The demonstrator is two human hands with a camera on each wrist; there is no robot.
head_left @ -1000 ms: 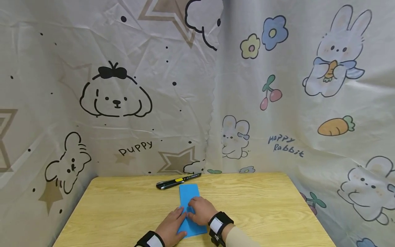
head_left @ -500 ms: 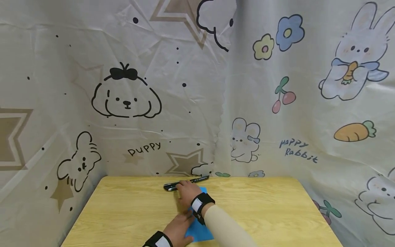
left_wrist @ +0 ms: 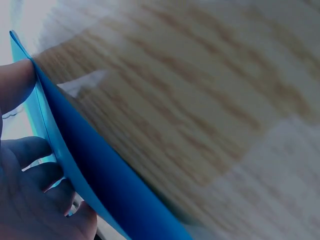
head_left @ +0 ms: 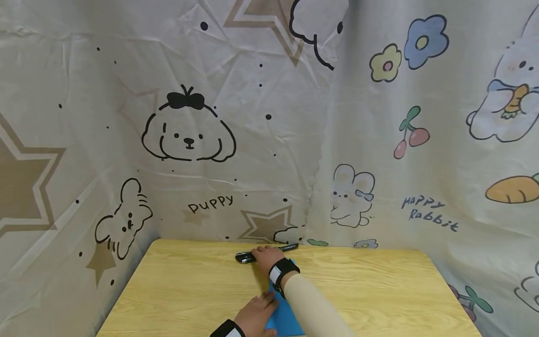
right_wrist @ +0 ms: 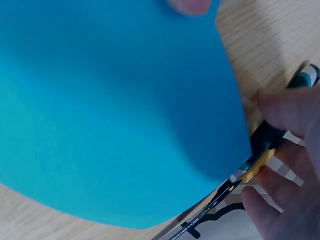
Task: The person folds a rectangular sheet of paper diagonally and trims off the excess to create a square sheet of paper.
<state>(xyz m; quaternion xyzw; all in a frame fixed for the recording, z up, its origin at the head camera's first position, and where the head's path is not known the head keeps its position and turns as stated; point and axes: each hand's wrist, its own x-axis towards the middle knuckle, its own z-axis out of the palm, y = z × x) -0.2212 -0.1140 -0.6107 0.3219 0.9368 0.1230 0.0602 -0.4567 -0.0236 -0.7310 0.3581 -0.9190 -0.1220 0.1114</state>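
Note:
A folded sheet of blue paper [head_left: 284, 318] lies lengthwise on the table, partly covered by both arms. My left hand [head_left: 255, 312] rests on its left edge with fingers nearly straight; in the left wrist view, the paper [left_wrist: 95, 155] bows up in a loose fold beside the thumb and fingers. Beyond the paper's far end, my right hand [head_left: 269, 258] is over a black utility knife [head_left: 244, 257]. The right wrist view shows the knife [right_wrist: 265, 137], with its yellow slider, between thumb and curled fingers. The paper's corner reaches the knife there.
The wood-grain table [head_left: 202, 281] ends at the back against a printed cloth curtain [head_left: 252, 140]. More curtain hangs at both sides. My right sleeve [head_left: 313, 304] crosses above the paper.
My right hand has left the blue paper, moved forward to the knife and taken hold of it. My left hand stays on the paper. The head view has turned left.

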